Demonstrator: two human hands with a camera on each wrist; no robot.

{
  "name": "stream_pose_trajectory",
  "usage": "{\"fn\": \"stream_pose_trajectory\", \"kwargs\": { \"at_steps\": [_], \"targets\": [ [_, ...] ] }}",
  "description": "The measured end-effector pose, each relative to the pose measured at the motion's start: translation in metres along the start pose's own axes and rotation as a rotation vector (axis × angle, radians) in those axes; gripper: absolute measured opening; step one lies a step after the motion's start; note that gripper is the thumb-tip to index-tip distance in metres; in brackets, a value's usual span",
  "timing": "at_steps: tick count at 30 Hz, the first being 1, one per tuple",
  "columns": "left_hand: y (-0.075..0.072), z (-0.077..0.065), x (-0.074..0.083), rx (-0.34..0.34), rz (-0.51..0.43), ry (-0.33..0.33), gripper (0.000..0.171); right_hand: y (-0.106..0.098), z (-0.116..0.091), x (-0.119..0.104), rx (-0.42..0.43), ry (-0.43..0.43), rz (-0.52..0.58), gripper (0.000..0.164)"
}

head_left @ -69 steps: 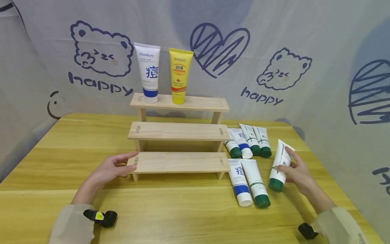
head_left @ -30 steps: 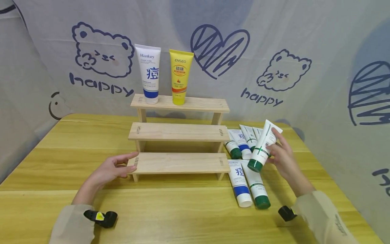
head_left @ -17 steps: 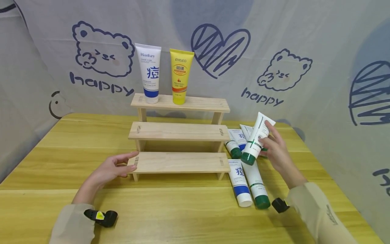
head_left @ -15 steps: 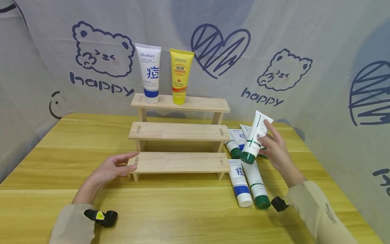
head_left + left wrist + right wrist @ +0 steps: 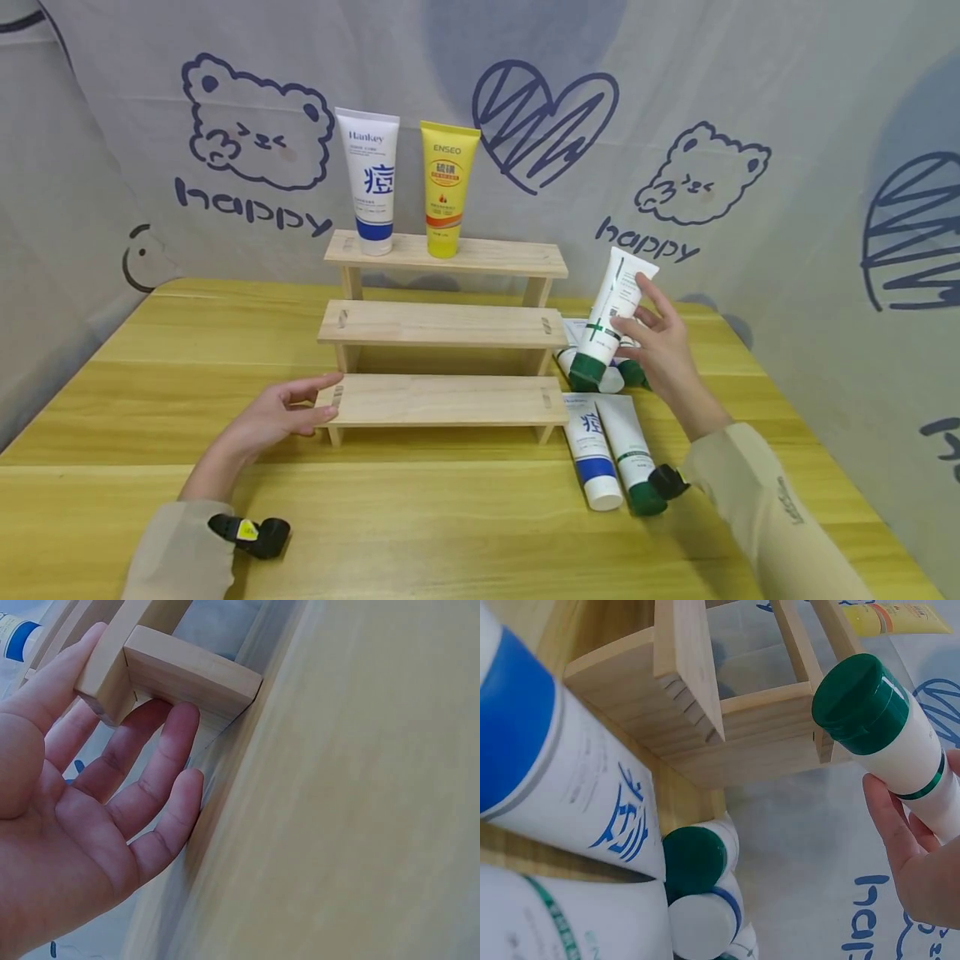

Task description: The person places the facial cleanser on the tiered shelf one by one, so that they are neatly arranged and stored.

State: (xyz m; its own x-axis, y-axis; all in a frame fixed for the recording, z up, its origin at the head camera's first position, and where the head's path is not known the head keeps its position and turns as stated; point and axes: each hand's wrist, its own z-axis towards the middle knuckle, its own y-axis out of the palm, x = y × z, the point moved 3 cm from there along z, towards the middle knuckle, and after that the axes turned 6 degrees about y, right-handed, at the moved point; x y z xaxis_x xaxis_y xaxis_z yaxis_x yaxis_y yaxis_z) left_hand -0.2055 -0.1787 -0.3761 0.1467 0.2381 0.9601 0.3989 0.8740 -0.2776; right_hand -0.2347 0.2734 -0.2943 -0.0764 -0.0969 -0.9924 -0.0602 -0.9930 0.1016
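Lower left of the head view: the left hand (image 5: 279, 414) rests with relaxed, nearly straight fingers against the left end of the bottom step of a three-step wooden rack (image 5: 442, 398); the left wrist view shows the fingers (image 5: 161, 761) spread under and beside the corner of that step (image 5: 180, 675), curled round nothing. Lower right of centre, two tubes lie flat on the yellow table (image 5: 450, 517) just right of the rack — a white tube with a blue band (image 5: 592, 454) and, touching it, a white tube with a green cap (image 5: 632, 458). Right of centre, higher in the frame, the right hand (image 5: 660, 350) holds a white tube with a green cap and green cross (image 5: 609, 321) off the table, cap down and tilted, its cap near the right end of the middle step; fingers and thumb are wrapped round the tube's body, and the right wrist view shows the green cap (image 5: 859, 705) beside the rack's end. Behind that hand more tubes (image 5: 600, 379) lie on the table, partly hidden. Upper centre — on the top step stand two tubes upright, a white-and-blue one (image 5: 369, 192) and, just beside it, a yellow one (image 5: 446, 189). Behind all hangs a cloth backdrop (image 5: 712, 108) printed with bears and hearts.
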Motion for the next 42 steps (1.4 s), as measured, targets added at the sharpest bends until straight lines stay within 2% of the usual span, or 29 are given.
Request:
{"fn": "stream_pose_trajectory", "kwargs": {
  "at_steps": [3,5,10,14,17,19,22,24,25,27,29,31,32,35,36,42],
  "targets": [
    [0.0,0.0,0.0,-0.001,0.001,0.0,0.059,0.002,0.006,0.001,0.0,-0.031,-0.021,0.069],
    [0.0,0.0,0.0,-0.001,0.003,0.0,0.059,0.007,0.007,-0.002,-0.001,-0.035,0.004,0.07],
    [0.0,0.0,0.0,0.002,0.009,-0.001,0.059,0.024,0.008,-0.018,0.04,-0.01,0.012,0.07],
    [0.001,0.0,-0.001,0.003,0.008,0.001,0.059,0.015,0.035,-0.006,0.04,-0.042,0.047,0.071],
    [0.001,0.001,-0.001,0.001,-0.001,0.003,0.059,0.0,0.069,0.015,0.018,-0.077,0.094,0.074],
    [0.001,0.001,-0.001,0.0,-0.004,0.004,0.059,-0.002,0.082,0.019,0.021,-0.083,0.088,0.073],
    [0.0,0.001,-0.001,-0.001,0.0,0.003,0.059,0.007,0.085,0.013,0.024,-0.115,0.079,0.072],
    [0.0,0.001,-0.001,-0.001,0.003,0.005,0.059,0.024,0.071,-0.005,0.044,-0.132,0.038,0.067],
    [0.0,0.001,-0.001,-0.002,0.001,0.005,0.059,0.025,0.074,-0.006,0.04,-0.155,0.065,0.07],
    [0.0,0.001,-0.002,-0.003,-0.005,0.007,0.059,0.034,0.071,-0.015,0.059,-0.172,0.043,0.069],
    [0.0,0.001,-0.002,-0.003,-0.013,0.01,0.058,0.032,0.082,-0.013,0.068,-0.18,0.044,0.071],
    [0.0,0.002,-0.003,-0.002,-0.018,0.009,0.058,0.023,0.106,0.0,0.058,-0.203,0.075,0.075],
    [0.0,0.002,-0.003,-0.001,-0.018,0.009,0.058,0.022,0.111,0.002,0.068,-0.206,0.056,0.073],
    [0.0,0.002,-0.004,-0.001,-0.018,0.008,0.058,0.022,0.124,0.004,0.072,-0.215,0.117,0.078],
    [0.0,0.001,-0.004,-0.002,-0.018,0.007,0.058,0.027,0.12,0.0,0.084,-0.216,0.119,0.078],
    [-0.001,0.001,-0.002,-0.01,-0.018,-0.001,0.059,0.076,0.063,-0.052,0.171,-0.202,0.085,0.068]
  ]
}}
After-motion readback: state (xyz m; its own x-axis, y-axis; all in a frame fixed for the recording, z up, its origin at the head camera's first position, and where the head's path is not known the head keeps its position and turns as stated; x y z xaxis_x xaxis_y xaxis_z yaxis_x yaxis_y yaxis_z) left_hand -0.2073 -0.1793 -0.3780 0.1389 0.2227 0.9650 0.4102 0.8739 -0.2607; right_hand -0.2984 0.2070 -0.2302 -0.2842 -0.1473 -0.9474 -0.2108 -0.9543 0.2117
